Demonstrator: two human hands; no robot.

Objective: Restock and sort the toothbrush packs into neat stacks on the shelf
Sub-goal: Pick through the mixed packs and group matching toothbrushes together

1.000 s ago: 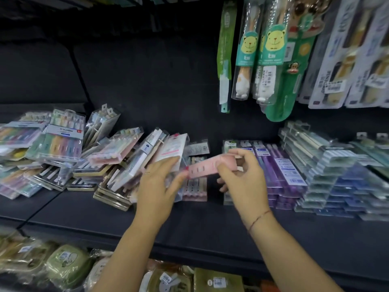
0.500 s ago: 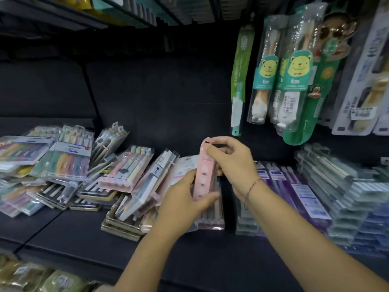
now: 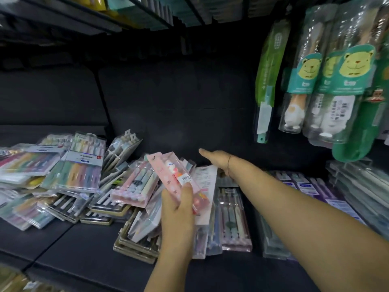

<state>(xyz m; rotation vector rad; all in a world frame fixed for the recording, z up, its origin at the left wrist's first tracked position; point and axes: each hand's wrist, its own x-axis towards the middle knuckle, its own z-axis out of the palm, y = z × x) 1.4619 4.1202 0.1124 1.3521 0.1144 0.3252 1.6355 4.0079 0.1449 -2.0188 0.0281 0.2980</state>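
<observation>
A dark shelf (image 3: 69,245) runs across the view, with a black back panel (image 3: 179,98) behind it. Its left half carries a loose, sliding pile of toothbrush multi-packs (image 3: 82,175), pastel brushes in clear cases that overlap at all angles. At the pile's front edge lies a short stack of gold-edged packs (image 3: 134,247). On the right the goods are tidier: a row of purple packs (image 3: 305,186) lies flat, and just beyond it stand stepped stacks of clear packs (image 3: 357,186). Above these, children's brushes with bear labels (image 3: 353,81) hang from the panel beside a slim green pack (image 3: 269,66).

The right hand (image 3: 219,162) reaches over the middle of the shelf toward the back panel, fingers stretched out straight and holding nothing that shows (its palm side is hidden). Under its forearm a white pack (image 3: 207,182) leans against the pile, and a pink-trimmed pack (image 3: 233,218) lies flat beside that.

The left hand (image 3: 177,213) grips the pink toothbrush pack (image 3: 166,165) by its lower end, thumb pressed on the front just under a barcode sticker. The pack is held tilted above the pile's right edge, its top leaning left, clear of the shelf.
</observation>
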